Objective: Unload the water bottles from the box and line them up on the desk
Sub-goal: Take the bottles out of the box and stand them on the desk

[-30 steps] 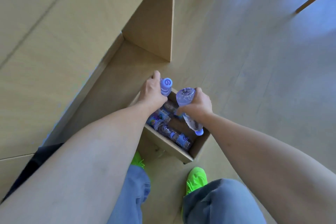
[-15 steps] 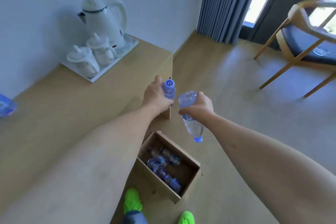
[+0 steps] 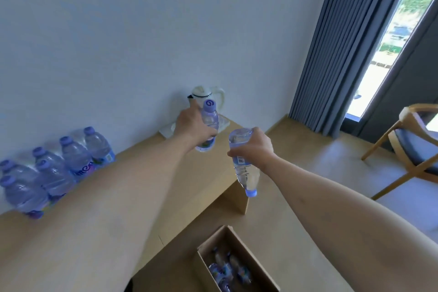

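Note:
My left hand (image 3: pixel 192 125) grips a clear water bottle (image 3: pixel 209 118) with a purple cap, held upright over the wooden desk (image 3: pixel 132 187). My right hand (image 3: pixel 253 148) holds a second water bottle (image 3: pixel 246 176) upside down, cap pointing at the floor, just past the desk's right end. Several bottles (image 3: pixel 54 168) stand in rows on the desk's far left against the wall. The cardboard box (image 3: pixel 258 265) sits open on the floor below, with a few bottles (image 3: pixel 227 270) lying inside.
A white kettle (image 3: pixel 213 96) on a tray (image 3: pixel 224 123) stands at the desk's far right corner, partly behind my left hand. A wooden chair (image 3: pixel 417 147) with a blue seat is at the right. Grey curtains (image 3: pixel 336 50) hang by the window.
Both hands have lifted their bottles out of the box, up to desk height. My view has swung up from the floor to the wall and desk, showing the bottles standing there.

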A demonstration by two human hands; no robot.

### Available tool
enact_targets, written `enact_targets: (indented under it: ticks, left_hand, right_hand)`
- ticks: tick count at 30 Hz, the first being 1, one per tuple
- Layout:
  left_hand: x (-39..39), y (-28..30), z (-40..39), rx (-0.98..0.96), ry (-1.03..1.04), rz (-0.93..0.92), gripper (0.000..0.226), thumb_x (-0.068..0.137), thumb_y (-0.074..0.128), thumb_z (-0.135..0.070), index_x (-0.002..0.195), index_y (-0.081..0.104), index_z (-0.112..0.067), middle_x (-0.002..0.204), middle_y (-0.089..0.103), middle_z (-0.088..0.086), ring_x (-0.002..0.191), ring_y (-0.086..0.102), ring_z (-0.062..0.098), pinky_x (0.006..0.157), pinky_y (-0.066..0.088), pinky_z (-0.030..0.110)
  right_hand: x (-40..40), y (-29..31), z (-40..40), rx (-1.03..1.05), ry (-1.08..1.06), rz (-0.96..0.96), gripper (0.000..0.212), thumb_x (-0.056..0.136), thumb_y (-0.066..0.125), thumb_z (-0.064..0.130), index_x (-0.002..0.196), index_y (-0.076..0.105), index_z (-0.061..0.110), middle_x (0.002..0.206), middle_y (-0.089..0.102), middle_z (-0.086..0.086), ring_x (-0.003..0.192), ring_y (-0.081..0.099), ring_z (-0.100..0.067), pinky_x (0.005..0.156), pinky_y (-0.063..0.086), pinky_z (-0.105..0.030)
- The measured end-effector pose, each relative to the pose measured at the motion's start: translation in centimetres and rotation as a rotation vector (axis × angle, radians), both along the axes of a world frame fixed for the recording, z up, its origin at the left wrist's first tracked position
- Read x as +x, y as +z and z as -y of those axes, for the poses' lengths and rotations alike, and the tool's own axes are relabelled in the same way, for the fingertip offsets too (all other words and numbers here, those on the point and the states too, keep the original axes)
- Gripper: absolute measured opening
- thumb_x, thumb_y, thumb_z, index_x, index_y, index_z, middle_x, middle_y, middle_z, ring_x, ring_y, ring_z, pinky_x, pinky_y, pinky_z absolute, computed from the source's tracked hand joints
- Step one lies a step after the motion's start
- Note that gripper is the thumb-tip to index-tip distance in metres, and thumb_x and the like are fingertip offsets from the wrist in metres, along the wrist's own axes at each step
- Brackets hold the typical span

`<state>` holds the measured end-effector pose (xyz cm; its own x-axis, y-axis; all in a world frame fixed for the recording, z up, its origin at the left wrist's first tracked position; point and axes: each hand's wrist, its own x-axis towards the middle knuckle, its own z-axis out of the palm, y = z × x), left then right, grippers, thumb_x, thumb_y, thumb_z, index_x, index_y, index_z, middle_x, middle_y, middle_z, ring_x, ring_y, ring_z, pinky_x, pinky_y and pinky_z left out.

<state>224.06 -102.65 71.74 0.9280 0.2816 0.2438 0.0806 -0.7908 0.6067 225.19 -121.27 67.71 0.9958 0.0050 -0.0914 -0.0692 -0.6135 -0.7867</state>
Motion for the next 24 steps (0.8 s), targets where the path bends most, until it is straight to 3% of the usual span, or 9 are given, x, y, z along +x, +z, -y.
enact_targets:
  ticks: [4, 10, 14, 18, 21, 24]
  left_hand:
    - [-2.3, 1.8, -5.3, 0.025, 0.058, -0.017, 0.065, 0.059, 0.082, -0.034, 0.105, 0.043, -0.011, 0.093, 0.058, 0.004, 0.083, 0.057, 0.027, 0.067, 0.046, 0.031]
    - [-6.1, 1.1, -13.5, 0.039, 0.182, -0.060, 0.062, 0.060, 0.080, -0.038, 0.103, 0.043, -0.012, 0.094, 0.058, 0.004, 0.083, 0.059, 0.026, 0.067, 0.049, 0.033]
    - [-8.2, -0.2, -18.9, -0.017, 0.271, -0.118, 0.060, 0.060, 0.078, -0.038, 0.102, 0.042, -0.014, 0.086, 0.053, 0.001, 0.078, 0.058, 0.023, 0.050, 0.043, 0.029]
    - [-10.1, -1.7, -24.0, -0.009, 0.309, -0.136, 0.067, 0.058, 0.079, -0.037, 0.107, 0.040, -0.016, 0.090, 0.052, 0.001, 0.083, 0.057, 0.023, 0.063, 0.047, 0.031]
    - [-11.2, -2.6, -26.9, -0.025, 0.321, -0.130, 0.068, 0.056, 0.079, -0.037, 0.109, 0.040, -0.023, 0.082, 0.047, -0.009, 0.075, 0.052, 0.017, 0.053, 0.038, 0.024]
    - [-11.7, -3.3, -28.9, -0.041, 0.335, -0.141, 0.066, 0.052, 0.075, -0.038, 0.108, 0.042, -0.031, 0.083, 0.054, -0.009, 0.079, 0.058, 0.020, 0.059, 0.041, 0.026]
  right_hand:
    - [-0.8, 1.0, -4.9, -0.052, 0.109, 0.034, 0.068, 0.040, 0.087, 0.040, 0.093, 0.049, 0.023, 0.087, 0.057, 0.006, 0.076, 0.057, -0.010, 0.056, 0.052, -0.031]
    - [-1.9, 0.9, -13.5, -0.078, 0.243, 0.054, 0.069, 0.043, 0.088, 0.036, 0.099, 0.051, 0.017, 0.092, 0.059, 0.002, 0.088, 0.060, -0.018, 0.072, 0.057, -0.038]
    - [-2.6, 0.6, -19.2, -0.093, 0.330, 0.058, 0.077, 0.045, 0.091, 0.035, 0.105, 0.047, 0.018, 0.090, 0.051, 0.005, 0.088, 0.057, -0.019, 0.073, 0.058, -0.040]
    - [-2.8, 0.0, -24.3, -0.160, 0.392, 0.054, 0.079, 0.045, 0.091, 0.039, 0.110, 0.052, 0.015, 0.096, 0.058, 0.000, 0.095, 0.060, -0.021, 0.077, 0.058, -0.040]
    - [-2.8, -0.8, -27.2, -0.182, 0.439, 0.056, 0.087, 0.045, 0.090, 0.041, 0.119, 0.052, 0.015, 0.101, 0.059, 0.000, 0.097, 0.059, -0.019, 0.077, 0.057, -0.037]
    - [-2.6, -1.3, -29.3, -0.223, 0.499, 0.087, 0.082, 0.045, 0.089, 0.044, 0.115, 0.054, 0.020, 0.102, 0.059, 0.002, 0.095, 0.058, -0.018, 0.076, 0.056, -0.035]
